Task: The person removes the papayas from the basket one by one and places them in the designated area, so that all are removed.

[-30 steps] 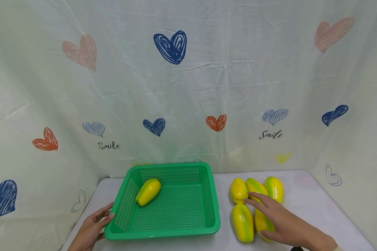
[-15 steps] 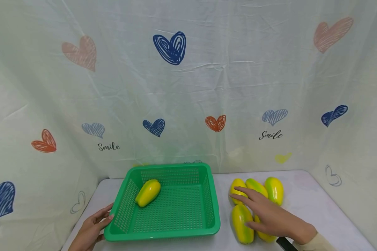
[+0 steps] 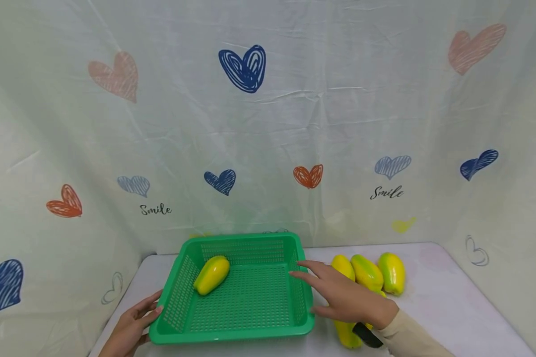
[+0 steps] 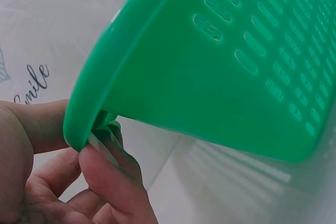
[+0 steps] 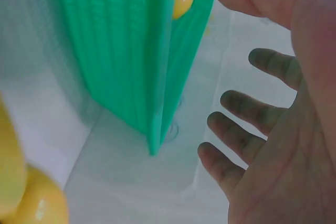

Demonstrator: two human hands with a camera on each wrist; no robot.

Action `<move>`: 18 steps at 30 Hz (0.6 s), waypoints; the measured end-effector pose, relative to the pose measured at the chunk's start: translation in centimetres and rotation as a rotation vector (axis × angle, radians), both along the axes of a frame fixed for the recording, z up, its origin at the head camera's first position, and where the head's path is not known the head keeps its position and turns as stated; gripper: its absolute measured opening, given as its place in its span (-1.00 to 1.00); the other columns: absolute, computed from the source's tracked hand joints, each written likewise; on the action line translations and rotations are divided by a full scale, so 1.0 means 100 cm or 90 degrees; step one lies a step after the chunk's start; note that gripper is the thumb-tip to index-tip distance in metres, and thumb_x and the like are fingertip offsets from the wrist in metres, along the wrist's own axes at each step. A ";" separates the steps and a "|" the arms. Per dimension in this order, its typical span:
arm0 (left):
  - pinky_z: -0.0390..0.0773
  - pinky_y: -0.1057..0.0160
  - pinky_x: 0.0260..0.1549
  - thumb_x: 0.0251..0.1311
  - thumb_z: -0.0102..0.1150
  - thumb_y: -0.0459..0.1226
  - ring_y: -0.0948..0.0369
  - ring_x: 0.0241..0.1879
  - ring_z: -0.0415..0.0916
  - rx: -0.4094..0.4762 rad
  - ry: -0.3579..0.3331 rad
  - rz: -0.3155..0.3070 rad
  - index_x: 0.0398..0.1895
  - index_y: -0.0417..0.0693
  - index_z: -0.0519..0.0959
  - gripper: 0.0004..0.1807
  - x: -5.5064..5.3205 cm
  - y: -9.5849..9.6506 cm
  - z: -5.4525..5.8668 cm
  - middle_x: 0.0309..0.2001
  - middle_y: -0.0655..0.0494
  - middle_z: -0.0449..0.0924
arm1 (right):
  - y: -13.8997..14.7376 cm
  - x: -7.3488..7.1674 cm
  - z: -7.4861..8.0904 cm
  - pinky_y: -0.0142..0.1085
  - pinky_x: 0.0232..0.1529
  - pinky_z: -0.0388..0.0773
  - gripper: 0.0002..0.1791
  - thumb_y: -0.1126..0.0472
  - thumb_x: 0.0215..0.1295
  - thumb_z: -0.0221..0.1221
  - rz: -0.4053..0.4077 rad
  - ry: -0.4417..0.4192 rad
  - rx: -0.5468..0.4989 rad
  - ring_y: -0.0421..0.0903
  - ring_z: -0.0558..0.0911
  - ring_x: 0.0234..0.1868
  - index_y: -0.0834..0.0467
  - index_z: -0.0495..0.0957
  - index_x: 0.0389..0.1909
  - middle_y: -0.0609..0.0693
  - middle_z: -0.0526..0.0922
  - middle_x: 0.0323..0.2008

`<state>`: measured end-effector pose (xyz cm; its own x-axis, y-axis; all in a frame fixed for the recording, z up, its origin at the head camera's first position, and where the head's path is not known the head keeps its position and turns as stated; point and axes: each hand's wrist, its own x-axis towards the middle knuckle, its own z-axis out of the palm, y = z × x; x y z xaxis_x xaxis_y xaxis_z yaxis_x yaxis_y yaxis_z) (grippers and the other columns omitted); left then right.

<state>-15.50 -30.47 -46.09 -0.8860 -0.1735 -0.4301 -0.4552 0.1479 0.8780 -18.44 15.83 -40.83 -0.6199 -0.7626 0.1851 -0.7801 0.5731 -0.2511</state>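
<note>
A green plastic basket with slotted walls stands on the table, holding one yellow-green fruit, papaya- or mango-like, on its left side. My left hand grips the basket's left rim; in the left wrist view the thumb and fingers pinch the edge. Over the basket's right rim hovers my right hand, its fingers spread and nothing in them. The right wrist view shows the right palm apart from the basket wall. Right of the basket lie several similar fruits, partly hidden by that hand and forearm.
The white table has its far edge against a pale curtain printed with hearts. The curtain also closes in both sides. A dark band sits at the right wrist, below a beige sleeve.
My right hand has moved left from above the loose fruits to the basket's right rim, with nothing in it. The left hand, the basket and the fruit inside look the same.
</note>
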 end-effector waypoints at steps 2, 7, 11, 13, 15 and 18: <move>0.53 0.10 -0.30 0.16 0.20 -0.04 0.12 -0.22 0.43 -0.001 -0.001 -0.005 0.41 -0.15 0.07 -0.17 0.000 0.000 0.001 0.10 -0.22 0.26 | -0.010 -0.004 -0.001 -0.07 0.17 0.31 -0.12 0.00 0.12 0.30 0.010 -0.002 0.005 -0.01 0.22 0.29 -0.08 0.04 0.40 -0.03 0.05 0.38; 0.52 0.11 -0.31 0.18 0.17 -0.06 0.11 -0.21 0.41 0.000 0.003 -0.007 0.41 -0.14 0.07 -0.19 0.000 0.001 0.002 0.07 -0.19 0.26 | -0.035 -0.015 -0.006 -0.05 0.19 0.28 -0.15 -0.07 0.15 0.25 0.025 0.010 0.019 0.00 0.20 0.31 -0.06 0.04 0.41 0.02 0.05 0.38; 0.52 0.10 -0.33 0.18 0.18 -0.07 0.11 -0.23 0.41 0.006 0.011 0.005 0.41 -0.15 0.08 -0.20 0.001 0.003 0.002 0.02 -0.15 0.28 | -0.053 -0.021 -0.007 -0.04 0.17 0.29 -0.17 -0.05 0.17 0.24 0.027 0.002 0.017 0.02 0.21 0.30 -0.02 0.06 0.40 0.07 0.08 0.36; 0.52 0.10 -0.33 0.17 0.19 -0.07 0.11 -0.24 0.42 0.007 0.013 0.008 0.41 -0.15 0.08 -0.19 0.002 0.003 0.002 0.01 -0.15 0.27 | -0.062 -0.024 -0.008 -0.05 0.17 0.29 -0.18 -0.04 0.17 0.24 0.022 0.001 0.021 0.03 0.22 0.29 0.00 0.08 0.40 0.09 0.10 0.35; 0.52 0.10 -0.32 0.16 0.20 -0.06 0.12 -0.23 0.42 0.009 0.013 0.014 0.40 -0.15 0.08 -0.18 0.002 0.003 0.002 0.01 -0.15 0.27 | -0.071 -0.027 -0.008 -0.05 0.17 0.30 -0.20 -0.03 0.17 0.24 0.014 0.007 0.023 0.05 0.24 0.28 0.01 0.10 0.39 0.12 0.12 0.33; 0.53 0.10 -0.32 0.15 0.21 -0.05 0.13 -0.22 0.43 0.008 0.014 0.017 0.40 -0.15 0.09 -0.17 0.002 0.004 0.001 0.00 -0.14 0.28 | -0.084 -0.032 -0.009 -0.07 0.18 0.29 -0.21 -0.02 0.17 0.24 0.000 0.020 0.031 0.06 0.26 0.27 0.04 0.12 0.37 0.14 0.16 0.31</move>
<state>-15.30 -30.09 -45.95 -0.8903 -0.1922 -0.4127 -0.4393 0.1248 0.8896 -21.66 7.38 -41.78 -0.6149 -0.7706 0.1678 -0.7867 0.5845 -0.1985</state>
